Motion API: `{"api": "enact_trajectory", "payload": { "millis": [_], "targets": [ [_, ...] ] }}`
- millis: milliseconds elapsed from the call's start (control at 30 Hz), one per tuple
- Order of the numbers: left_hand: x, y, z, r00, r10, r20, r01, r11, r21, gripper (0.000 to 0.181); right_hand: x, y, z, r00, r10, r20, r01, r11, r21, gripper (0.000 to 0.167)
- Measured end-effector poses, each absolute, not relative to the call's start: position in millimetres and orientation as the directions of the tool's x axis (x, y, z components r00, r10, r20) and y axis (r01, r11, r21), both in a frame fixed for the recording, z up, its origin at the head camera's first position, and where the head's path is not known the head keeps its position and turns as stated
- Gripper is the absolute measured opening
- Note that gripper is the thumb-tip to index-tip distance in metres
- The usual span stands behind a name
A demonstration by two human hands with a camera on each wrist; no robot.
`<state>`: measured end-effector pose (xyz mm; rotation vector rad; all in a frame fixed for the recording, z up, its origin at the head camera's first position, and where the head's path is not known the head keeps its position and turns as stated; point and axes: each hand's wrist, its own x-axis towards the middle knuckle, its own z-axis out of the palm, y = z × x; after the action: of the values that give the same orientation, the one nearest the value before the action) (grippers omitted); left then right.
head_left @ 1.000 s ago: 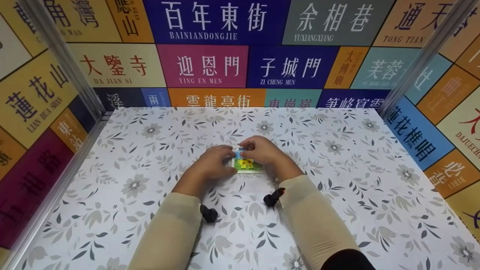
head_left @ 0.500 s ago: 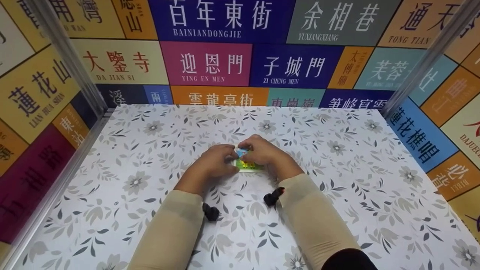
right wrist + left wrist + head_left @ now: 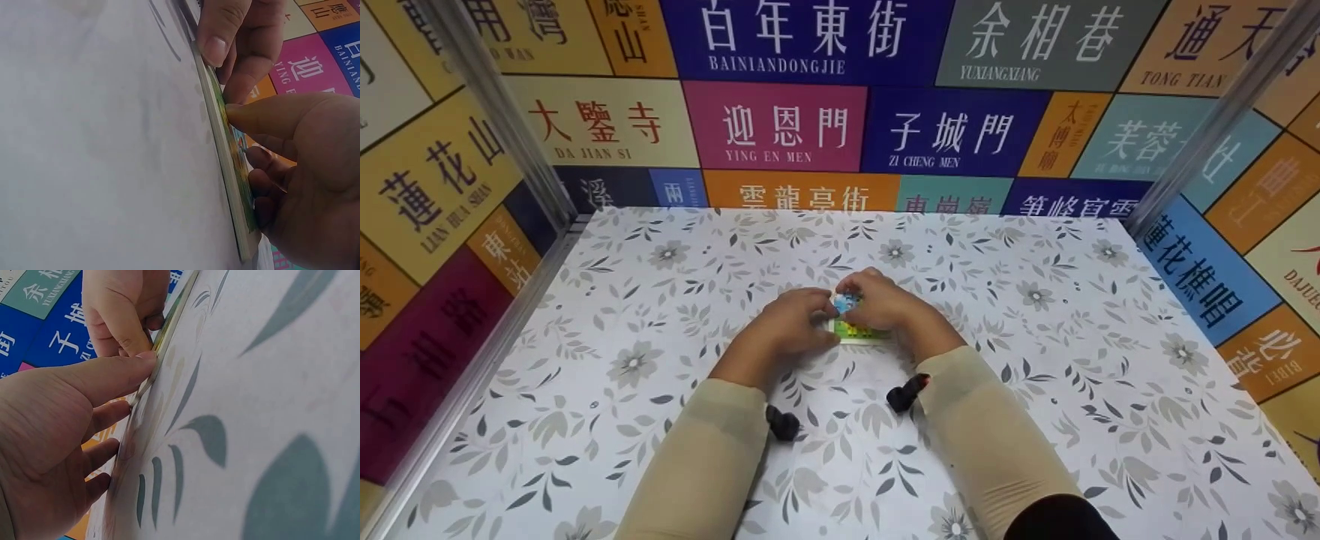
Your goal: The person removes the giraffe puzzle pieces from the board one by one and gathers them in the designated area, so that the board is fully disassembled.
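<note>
A small flat picture board (image 3: 861, 340) lies mid-table, printed with yellow flowers on green below a patch of blue. Its pale, layered edge (image 3: 228, 163) shows in the right wrist view. My left hand (image 3: 791, 322) grips the board's left end, thumb at the near corner and fingers toward the far side. From the right, my right hand (image 3: 891, 304) bends over the board, its thumb on the printed face and its other fingers curled beyond. Between the hands part of the blue area shows. Whether the right fingers pinch a separate piece is hidden.
A white cloth with grey flowers and leaves covers the table (image 3: 660, 465). Behind it stands a wall panel (image 3: 780, 127) of coloured blocks with Chinese lettering, and similar side panels meet it at clear corner strips (image 3: 521, 135). Each sleeve cuff carries a small black device (image 3: 784, 424).
My right thumb has come down over the board and covers more of the yellow flowers. The left hand keeps its hold. The head view has shifted slightly.
</note>
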<state>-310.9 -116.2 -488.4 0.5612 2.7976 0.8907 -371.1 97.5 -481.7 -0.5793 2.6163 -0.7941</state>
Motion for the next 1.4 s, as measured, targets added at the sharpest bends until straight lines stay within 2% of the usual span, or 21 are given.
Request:
{"api": "enact_trajectory", "payload": {
  "millis": [133, 367, 533, 967, 1200, 1400],
  "targets": [
    [-311, -117, -488, -0.914, 0.404, -0.019, 0.314, 0.737, 0.599, 0.039, -373, 98, -482, -0.865, -0.467, -0.181, -0.257, 0.723, -0.641, 0.040],
    [-312, -117, -488, -0.918, 0.394, -0.042, 0.294, 0.749, 0.594, 0.040, -375, 100, -478, -0.906, -0.390, -0.164, -0.162, 0.678, -0.717, 0.021],
    [-311, -116, -486, -0.927, 0.368, -0.070, 0.260, 0.766, 0.588, 0.039, -375, 100, -477, -0.921, -0.358, -0.151, -0.125, 0.640, -0.758, 0.017],
    [-314, -114, -488, -0.929, 0.349, -0.124, 0.215, 0.781, 0.587, 0.040, -386, 132, -450, -0.962, -0.270, -0.042, -0.105, 0.508, -0.855, 0.025],
    [-313, -116, -490, -0.927, 0.346, -0.144, 0.202, 0.786, 0.585, 0.041, -399, 158, -447, -0.976, -0.196, -0.090, -0.026, 0.520, -0.854, 0.027],
    [-312, -116, -491, -0.929, 0.344, -0.134, 0.202, 0.778, 0.595, 0.040, -405, 176, -459, -0.983, -0.131, -0.127, 0.040, 0.523, -0.851, 0.031]
  ]
}}
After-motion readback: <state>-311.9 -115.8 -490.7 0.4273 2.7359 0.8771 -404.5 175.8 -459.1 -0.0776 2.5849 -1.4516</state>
